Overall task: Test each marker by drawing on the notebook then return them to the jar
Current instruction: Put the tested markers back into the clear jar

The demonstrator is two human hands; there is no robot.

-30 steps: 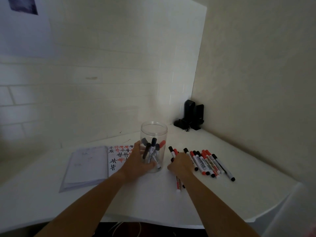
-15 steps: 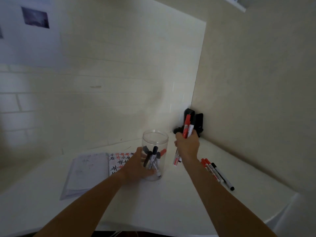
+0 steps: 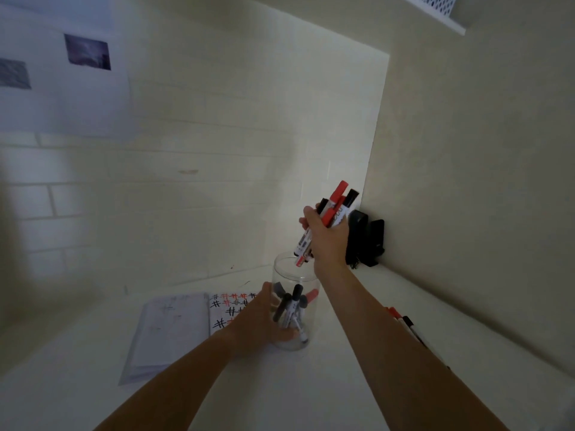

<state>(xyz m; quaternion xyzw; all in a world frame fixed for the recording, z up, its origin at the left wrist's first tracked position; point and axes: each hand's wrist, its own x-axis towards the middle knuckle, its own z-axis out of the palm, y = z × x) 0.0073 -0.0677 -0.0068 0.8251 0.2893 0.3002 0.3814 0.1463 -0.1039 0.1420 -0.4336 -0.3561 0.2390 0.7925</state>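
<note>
red and black markers [image 3: 336, 209], clear jar [image 3: 295, 306], white table [image 3: 326, 384]

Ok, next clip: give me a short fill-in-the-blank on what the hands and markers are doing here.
1. The right hand grips a bundle of markers directly above the ____.
2. The left hand holds the jar at its ____ part.
3. The notebook lies open to the ____ of the jar.
4. The caps of the held markers are black and ____.

Missing words: jar; lower; left; red
</note>
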